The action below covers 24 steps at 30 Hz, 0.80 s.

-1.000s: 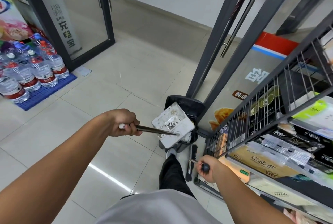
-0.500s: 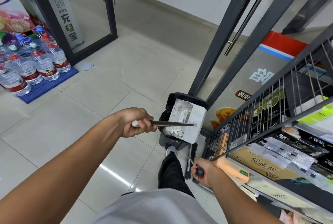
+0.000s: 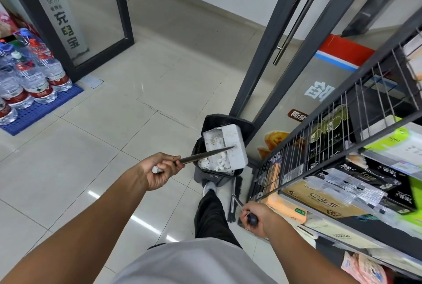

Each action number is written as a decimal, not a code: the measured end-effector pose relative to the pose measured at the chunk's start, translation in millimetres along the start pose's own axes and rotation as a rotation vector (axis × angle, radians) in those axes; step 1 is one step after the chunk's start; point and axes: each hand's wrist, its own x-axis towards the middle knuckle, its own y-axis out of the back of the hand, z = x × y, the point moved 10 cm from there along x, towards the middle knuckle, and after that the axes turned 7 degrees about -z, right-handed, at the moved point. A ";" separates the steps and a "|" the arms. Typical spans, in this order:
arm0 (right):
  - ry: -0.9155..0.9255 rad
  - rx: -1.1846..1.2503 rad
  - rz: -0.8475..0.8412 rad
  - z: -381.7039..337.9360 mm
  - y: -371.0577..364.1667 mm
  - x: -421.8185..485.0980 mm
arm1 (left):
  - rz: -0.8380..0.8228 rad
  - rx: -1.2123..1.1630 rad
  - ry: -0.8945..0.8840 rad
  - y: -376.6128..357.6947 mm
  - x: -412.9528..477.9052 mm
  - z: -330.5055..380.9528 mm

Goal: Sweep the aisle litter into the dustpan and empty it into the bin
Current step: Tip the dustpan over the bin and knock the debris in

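Over bin (image 3: 247, 127): left hand (image 3: 159, 172) fisted on tipped dustpan (image 3: 233, 144) handle; right hand (image 3: 255, 217) gripping broom (image 3: 233, 203)

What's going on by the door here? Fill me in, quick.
A person is emptying a dustpan into the black bin by the door frame. The left hand grips the dustpan's long handle and holds the pan tipped over the bin's open mouth, with white litter at the pan's lower edge. The right hand holds the broom upright beside the wire shelf rack. One foot rests at the bin's base.
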 end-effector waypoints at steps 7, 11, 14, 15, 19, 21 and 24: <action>0.003 -0.023 0.003 4.6 -9.4 -2.4 | -0.020 -0.028 -0.038 -7.3 -3.4 3.3; 0.015 -0.045 0.013 7.7 -12.7 -4.6 | -0.028 0.006 -0.046 -13.4 -15.3 0.1; 0.017 -0.058 0.024 12.8 -13.1 -5.0 | -0.047 0.015 -0.050 -15.9 -23.5 -3.9; 0.016 -0.065 0.029 14.8 -13.1 -4.9 | -0.053 0.022 -0.053 -15.2 -24.8 -5.5; -0.003 -0.098 0.036 28.4 -13.7 -11.2 | -0.092 0.007 -0.045 6.7 -19.7 -15.4; -0.007 -0.113 0.040 34.2 -12.2 -15.7 | -0.064 0.028 -0.033 23.9 -13.5 -20.7; -0.005 -0.134 0.052 38.1 -8.1 -20.7 | -0.003 0.148 -0.049 34.8 -3.2 -23.3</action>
